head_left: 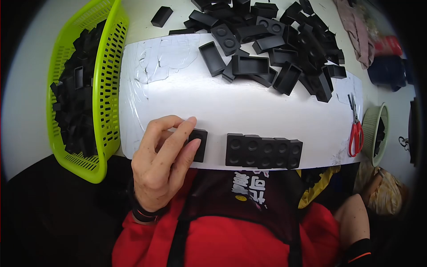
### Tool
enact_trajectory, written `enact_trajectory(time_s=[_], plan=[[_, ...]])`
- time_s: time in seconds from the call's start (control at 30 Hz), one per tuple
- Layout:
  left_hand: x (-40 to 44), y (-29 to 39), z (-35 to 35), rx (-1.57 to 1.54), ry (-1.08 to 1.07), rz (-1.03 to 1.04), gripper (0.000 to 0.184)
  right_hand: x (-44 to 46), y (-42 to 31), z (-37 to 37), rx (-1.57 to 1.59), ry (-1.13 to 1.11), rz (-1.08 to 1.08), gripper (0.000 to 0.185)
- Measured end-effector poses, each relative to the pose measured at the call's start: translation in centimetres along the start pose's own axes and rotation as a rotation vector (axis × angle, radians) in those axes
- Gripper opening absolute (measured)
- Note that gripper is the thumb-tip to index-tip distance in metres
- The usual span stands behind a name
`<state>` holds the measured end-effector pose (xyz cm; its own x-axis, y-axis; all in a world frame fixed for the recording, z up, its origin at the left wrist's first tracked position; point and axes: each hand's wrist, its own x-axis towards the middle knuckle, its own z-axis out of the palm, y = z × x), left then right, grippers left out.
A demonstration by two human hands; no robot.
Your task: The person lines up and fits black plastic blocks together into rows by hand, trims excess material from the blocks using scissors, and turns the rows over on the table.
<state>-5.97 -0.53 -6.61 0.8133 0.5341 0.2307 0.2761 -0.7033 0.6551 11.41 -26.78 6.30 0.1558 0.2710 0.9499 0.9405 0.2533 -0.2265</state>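
Observation:
My left hand is closed at the left side of a black rectangular plastic piece, thumb and fingertips against it. Part of that piece is hidden behind the fingers. To its right, several black pieces stand side by side in a close row near the board's front edge, each showing two round marks on its top face. My right forearm hangs down at the lower right, and the hand itself is outside the picture.
More loose black pieces are heaped at the back of the white board. A green basket full of black pieces stands at the left. Red-handled scissors lie at the right, beside a pale basket.

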Motion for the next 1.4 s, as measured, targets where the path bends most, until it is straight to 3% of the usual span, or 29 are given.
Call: enact_trajectory(time_s=[0.27,0.37,0.43,0.63,1.0,1.07,1.4], plan=[[0.0,-0.1,1.2,-0.232,-0.084,0.117,0.029,-0.4,-0.2,0.2,0.008,0.006,0.008,0.072],[-0.2,-0.9,-0.3,-0.263,-0.128,0.061,0.038,-0.9,-0.2,0.5,0.017,0.016,0.02,0.071],[0.0,-1.0,-1.0,-0.187,-0.179,0.12,0.057,-1.0,-0.6,0.5,0.013,0.019,0.025,0.07],[-0.4,-0.8,1.3,-0.147,-0.162,0.254,0.085,-1.0,-1.4,1.1,0.019,0.013,0.042,0.069],[-0.3,-1.3,2.4,-0.217,-0.077,0.278,0.087,-1.4,-2.7,2.1,0.009,-0.018,0.103,0.065],[-0.2,-1.3,2.3,-0.162,-0.076,0.283,0.096,-1.6,-2.8,2.2,0.009,-0.019,0.113,0.065],[-0.3,-1.5,2.6,-0.152,-0.095,0.292,0.094,-2.1,-3.1,2.6,0.005,-0.017,0.159,0.062]])
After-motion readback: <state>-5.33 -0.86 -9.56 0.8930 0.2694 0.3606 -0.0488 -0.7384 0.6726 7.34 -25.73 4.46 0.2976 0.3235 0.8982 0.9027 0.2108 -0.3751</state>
